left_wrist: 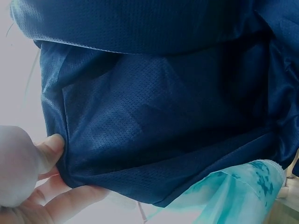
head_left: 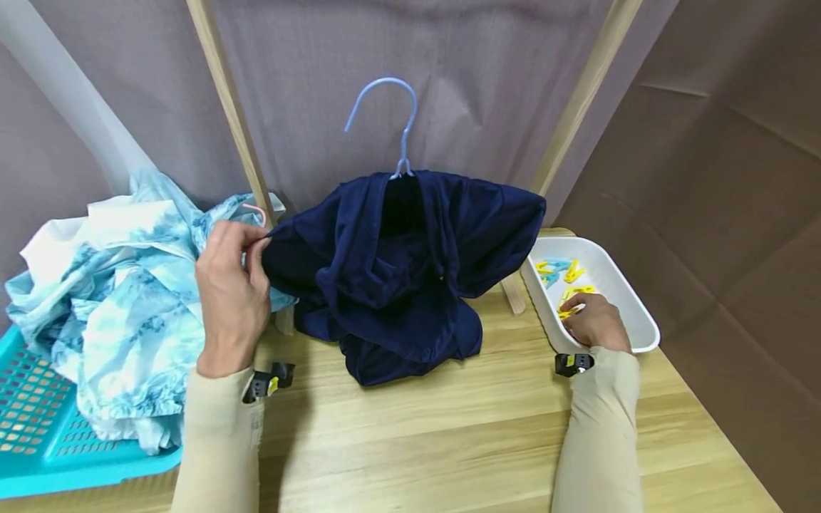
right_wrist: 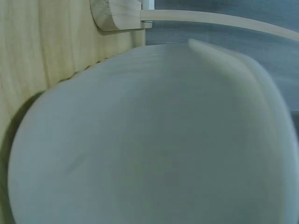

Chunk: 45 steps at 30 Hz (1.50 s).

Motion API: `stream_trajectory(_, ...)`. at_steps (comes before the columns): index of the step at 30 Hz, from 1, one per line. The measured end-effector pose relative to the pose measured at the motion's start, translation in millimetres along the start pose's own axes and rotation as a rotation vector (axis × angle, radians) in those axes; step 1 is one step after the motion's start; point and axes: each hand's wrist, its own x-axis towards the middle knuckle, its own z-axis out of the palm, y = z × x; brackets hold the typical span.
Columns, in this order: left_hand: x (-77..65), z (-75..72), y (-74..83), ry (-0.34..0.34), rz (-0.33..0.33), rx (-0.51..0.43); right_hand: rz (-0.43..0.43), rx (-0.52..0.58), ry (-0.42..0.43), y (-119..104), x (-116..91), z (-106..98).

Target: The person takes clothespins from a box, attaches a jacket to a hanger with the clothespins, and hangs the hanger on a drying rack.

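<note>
A navy garment (head_left: 398,285) of fine mesh fabric drapes over a light-blue hanger (head_left: 410,114), whose hook stands up above it. My left hand (head_left: 231,292) pinches the garment's left end between thumb and fingers; in the left wrist view the thumb (left_wrist: 55,145) presses on the navy cloth (left_wrist: 121,112). At the right, my right hand (head_left: 598,324) reaches down into a white tray (head_left: 631,313). Its fingertips are right at a yellow clothespin (head_left: 567,311); I cannot tell whether they grip it. In the right wrist view the tray's wall (right_wrist: 140,140) hides the fingers.
More yellow and blue clothespins (head_left: 556,269) lie in the tray. Left of the garment, blue-and-white tie-dyed cloth (head_left: 141,306) heaps over a turquoise basket (head_left: 96,467). A pink hook (head_left: 256,212) shows beside it. Two wooden posts (head_left: 231,107) rise behind from the wooden table (head_left: 410,442).
</note>
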Motion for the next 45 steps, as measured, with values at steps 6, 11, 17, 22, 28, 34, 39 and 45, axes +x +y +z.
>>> stream_trajectory(6, 0.5, 0.4, 0.5, 0.01, 0.003, -0.011, 0.017, 0.049, 0.033, 0, 2, 3)
stream_trajectory(11, 0.4, -0.5, -1.0, -0.01, 0.007, 0.001, 0.002, 0.035, 0.055, 3, 3, 3)
stream_trajectory(17, -1.2, -1.8, -2.5, -0.026, 0.008, 0.011, 0.038, 0.054, 0.033, 5, 1, 3)
stream_trajectory(22, 0.8, -2.6, -2.2, -0.021, 0.012, 0.007, 0.057, 0.069, 0.103, 0, 3, -2)
stream_trajectory(28, 1.5, -3.9, -2.3, -0.025, 0.016, 0.007, 0.018, 0.114, 0.182, -3, 4, -4)
stream_trajectory(34, 1.1, -3.6, -2.9, -0.02, 0.027, -0.011, 0.106, 0.291, 0.416, -13, 1, -7)
stream_trajectory(39, 0.9, -4.4, -3.3, -0.026, 0.022, -0.006, 0.136, 0.334, 0.356, -16, 3, -9)
stream_trajectory(45, 1.4, -3.5, -3.5, -0.037, 0.029, -0.011, 0.117, 0.496, 0.333, -22, 1, -12)
